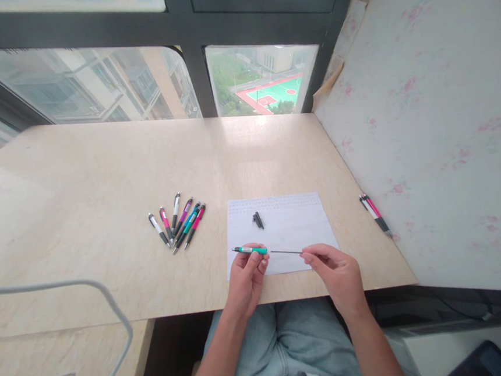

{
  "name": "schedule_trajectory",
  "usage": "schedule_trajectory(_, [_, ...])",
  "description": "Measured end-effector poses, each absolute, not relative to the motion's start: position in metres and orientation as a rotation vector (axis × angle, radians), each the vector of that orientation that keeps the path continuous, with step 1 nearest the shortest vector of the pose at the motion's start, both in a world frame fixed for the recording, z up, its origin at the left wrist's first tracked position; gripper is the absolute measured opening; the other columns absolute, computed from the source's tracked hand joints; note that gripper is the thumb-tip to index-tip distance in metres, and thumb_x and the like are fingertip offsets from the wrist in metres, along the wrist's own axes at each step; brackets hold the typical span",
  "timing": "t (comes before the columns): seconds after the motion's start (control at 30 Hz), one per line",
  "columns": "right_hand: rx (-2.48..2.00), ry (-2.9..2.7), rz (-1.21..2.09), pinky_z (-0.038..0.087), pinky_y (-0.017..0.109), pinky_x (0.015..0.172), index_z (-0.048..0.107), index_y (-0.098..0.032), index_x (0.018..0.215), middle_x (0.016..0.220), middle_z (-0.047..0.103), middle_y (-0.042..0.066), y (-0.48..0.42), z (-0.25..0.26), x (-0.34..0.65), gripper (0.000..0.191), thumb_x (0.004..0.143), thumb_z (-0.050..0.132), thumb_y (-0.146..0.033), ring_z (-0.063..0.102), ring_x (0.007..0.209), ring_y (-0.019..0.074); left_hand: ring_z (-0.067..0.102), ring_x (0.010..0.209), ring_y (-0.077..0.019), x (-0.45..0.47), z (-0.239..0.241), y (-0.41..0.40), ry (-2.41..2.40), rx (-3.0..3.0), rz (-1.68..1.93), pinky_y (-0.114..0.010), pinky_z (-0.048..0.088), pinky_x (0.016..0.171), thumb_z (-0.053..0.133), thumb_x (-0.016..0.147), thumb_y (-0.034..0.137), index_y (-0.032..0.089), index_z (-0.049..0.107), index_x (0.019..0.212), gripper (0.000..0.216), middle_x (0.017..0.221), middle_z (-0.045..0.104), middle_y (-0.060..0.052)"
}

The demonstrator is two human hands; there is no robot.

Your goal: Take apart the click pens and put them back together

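Between the fingers of my left hand (248, 273) is a green pen barrel (256, 250) with a dark clicker end pointing left. My right hand (336, 268) pinches a thin dark pen refill (286, 252) at its right end. The refill lies in line with the barrel, its left tip close to the barrel's right end; whether they touch is too small to tell. Below both hands is a sheet of white paper (297, 222) with lines of writing along its top. Small black pen parts (258, 220) rest on the paper beyond my left hand.
Several click pens (187, 224) in white, pink, purple, blue and green lie in a cluster on the table (101, 183) to the left. At the right edge, by the flowered wall (440, 154), are two more pens (374, 215). A white cable (96, 285) loops at lower left.
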State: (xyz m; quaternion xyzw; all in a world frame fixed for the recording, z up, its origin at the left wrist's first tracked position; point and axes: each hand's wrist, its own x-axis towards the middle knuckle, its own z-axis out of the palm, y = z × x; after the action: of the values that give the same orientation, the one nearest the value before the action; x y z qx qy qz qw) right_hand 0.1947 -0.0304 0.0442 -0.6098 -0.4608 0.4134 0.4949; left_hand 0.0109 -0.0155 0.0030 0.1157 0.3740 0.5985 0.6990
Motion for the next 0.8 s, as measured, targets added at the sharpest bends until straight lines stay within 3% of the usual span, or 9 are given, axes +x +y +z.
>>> schedule_trajectory(0.47, [-1.513,-1.167,1.034,0.053,0.031,0.067,0.075,-0.019,0.078,0.073,0.072,0.005,-0.028,0.031,0.171,0.021,0.080,0.071,-0.039,0.066,0.070,0.0199,0.065,0.072,-0.0101,0.010,0.007,-0.018,0.818,0.326,1.276,-0.020,0.052,0.070,0.081,0.074,0.023,0.014,0.072,0.087,0.019,0.089,0.071,-0.005])
schedule_trajectory(0.8, [-1.548,-1.243,0.956,0.041,0.025,0.056,0.057,-0.019,0.057,0.054,0.056,-0.002,-0.025,0.037,0.165,0.040,0.086,0.063,-0.046,0.050,0.054,0.0136,0.065,0.075,-0.0109,0.012,0.007,-0.019,0.846,0.383,1.276,-0.021,0.051,0.072,0.080,0.075,0.022,0.014,0.073,0.087,0.017,0.090,0.071,-0.005])
